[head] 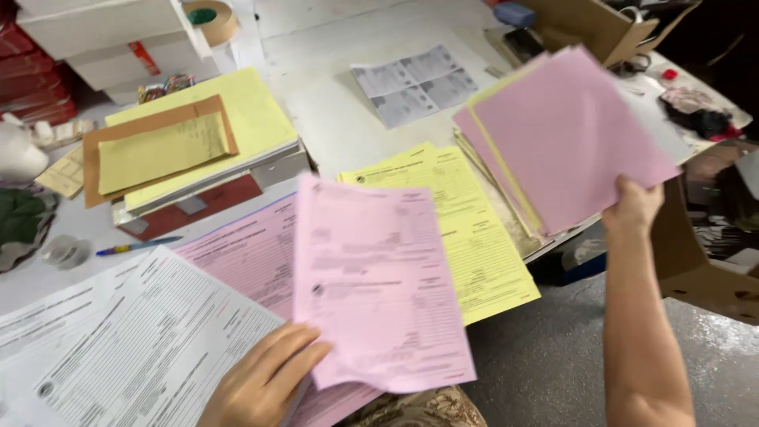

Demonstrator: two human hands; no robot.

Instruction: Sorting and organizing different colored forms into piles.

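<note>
Two hands sorting coloured forms at a cluttered grey table (332, 111).

Nearest, the left hand (265, 379) pinches a pink printed form sheet (379, 285), its long axis running near to far, over white forms (126, 340). To the right, the right hand (632, 204) grips a fanned pink-and-yellow paper stack (569, 134) raised above yellow forms (466, 229). Farther left lie yellow pads (198, 134) and a tape roll (209, 17).

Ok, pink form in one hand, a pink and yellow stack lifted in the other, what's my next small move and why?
Probably lay the loose pink form in your left hand onto the pink sheets beneath it; the colours match, and your right hand is busy holding the raised stack.
</note>
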